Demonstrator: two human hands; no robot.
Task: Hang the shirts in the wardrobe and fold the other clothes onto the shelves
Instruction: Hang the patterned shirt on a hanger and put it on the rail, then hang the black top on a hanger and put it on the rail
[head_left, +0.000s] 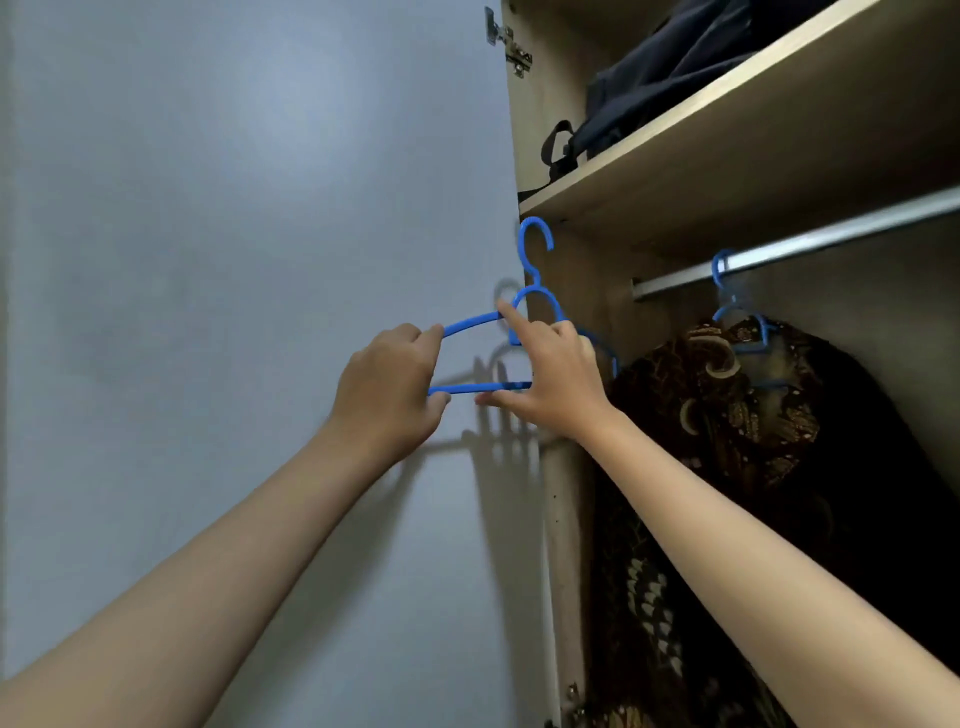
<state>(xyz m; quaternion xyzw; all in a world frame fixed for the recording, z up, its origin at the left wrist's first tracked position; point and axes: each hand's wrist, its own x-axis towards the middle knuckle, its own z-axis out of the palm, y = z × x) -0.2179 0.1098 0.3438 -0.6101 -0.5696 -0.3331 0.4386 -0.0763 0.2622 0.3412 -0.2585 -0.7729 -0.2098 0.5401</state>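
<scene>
a: status on the hands?
b: left hand (387, 387) grips the left end of an empty blue plastic clothes hanger (530, 306), fingers curled round both its upper arm and lower bar. right hand (553, 384) holds the hanger's middle: thumb under the lower bar, index finger pointing up along the neck.
a: where's the hanger?
b: in the air, upright, hook on top, in front of the open grey wardrobe door (260, 260) and the wardrobe's left edge. hook sits just below the light wooden shelf (727, 156), off the rail.
a: anything hung?
b: dark brown patterned batik shirt (727, 441) on a second blue hanger (737, 317), hooked over the metal rail (831, 234).
a: shelf?
b: dark navy bag with a black strap (670, 78) lies on it.
</scene>
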